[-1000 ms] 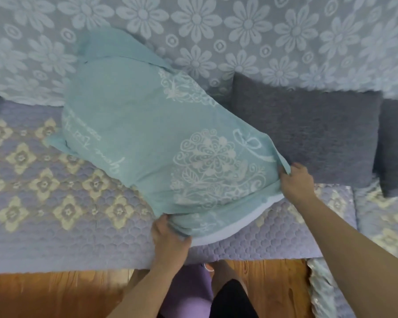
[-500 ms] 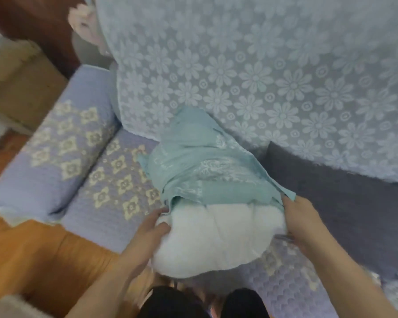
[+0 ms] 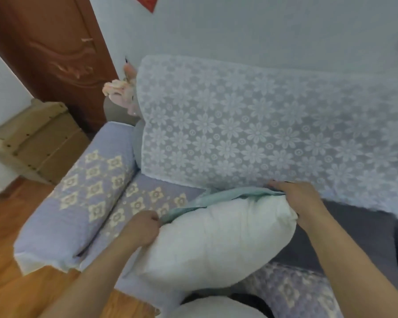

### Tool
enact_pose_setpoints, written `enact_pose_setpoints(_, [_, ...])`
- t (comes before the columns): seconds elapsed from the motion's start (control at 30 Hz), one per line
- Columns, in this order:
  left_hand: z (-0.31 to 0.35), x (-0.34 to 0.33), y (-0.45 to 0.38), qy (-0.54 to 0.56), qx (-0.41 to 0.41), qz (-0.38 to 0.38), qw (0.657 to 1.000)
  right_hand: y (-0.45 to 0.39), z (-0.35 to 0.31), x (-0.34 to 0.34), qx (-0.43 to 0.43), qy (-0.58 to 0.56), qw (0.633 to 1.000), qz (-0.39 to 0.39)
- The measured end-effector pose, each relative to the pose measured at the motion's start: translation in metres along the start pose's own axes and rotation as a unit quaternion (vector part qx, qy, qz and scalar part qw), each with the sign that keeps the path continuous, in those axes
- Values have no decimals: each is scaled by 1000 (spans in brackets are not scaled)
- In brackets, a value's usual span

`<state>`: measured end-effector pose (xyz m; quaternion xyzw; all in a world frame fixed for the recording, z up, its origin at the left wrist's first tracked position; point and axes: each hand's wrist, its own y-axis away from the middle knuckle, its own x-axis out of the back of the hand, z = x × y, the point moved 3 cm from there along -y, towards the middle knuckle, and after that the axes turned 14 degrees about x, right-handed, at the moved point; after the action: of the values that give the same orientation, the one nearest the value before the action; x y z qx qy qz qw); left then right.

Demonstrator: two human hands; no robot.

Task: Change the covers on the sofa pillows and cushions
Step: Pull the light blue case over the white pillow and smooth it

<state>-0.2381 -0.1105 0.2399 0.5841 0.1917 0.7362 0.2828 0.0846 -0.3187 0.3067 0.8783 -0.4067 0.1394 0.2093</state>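
A white pillow insert [image 3: 216, 242] lies bare across the sofa seat in front of me. Its teal patterned cover [image 3: 218, 197] is bunched at the insert's far end, only a strip showing. My left hand [image 3: 140, 228] grips the cover's left edge in a fist. My right hand [image 3: 296, 198] pinches the cover's right edge at the insert's far corner, fingers curled over the cloth. A dark grey pillow [image 3: 359, 239] leans against the backrest behind my right forearm.
The sofa has a lilac quilted seat [image 3: 145, 198] and armrest [image 3: 78, 198], and a white floral lace throw [image 3: 251, 134] over the backrest. A wooden cabinet [image 3: 32, 143] and a brown door [image 3: 55, 53] stand to the left. Wooden floor [image 3: 14, 290] lies below.
The teal cover has slid back off the insert, from fully on to bunched at the far end. Both hands kept hold of its edges and moved away from me.
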Motion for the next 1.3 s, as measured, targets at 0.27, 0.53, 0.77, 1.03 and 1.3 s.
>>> enact_pose_setpoints(0.27, [-30,1,39,379,-171,97,904,56,57,-14,12,304,901,-310])
enact_pose_setpoints(0.53, [-11,-14,4,271,-178,167,931,44,93,-13,192,319,908,-190])
enact_pose_setpoints(0.77, [-37,-52,36,186,-247,90,947,72,96,-10,287,317,903,-37])
enact_pose_setpoints(1.03, [2,-40,29,145,-137,15,980,65,82,-24,175,298,939,1])
enact_pose_setpoints(1.3, [161,195,100,125,-374,241,887,8,-206,63,356,311,876,93])
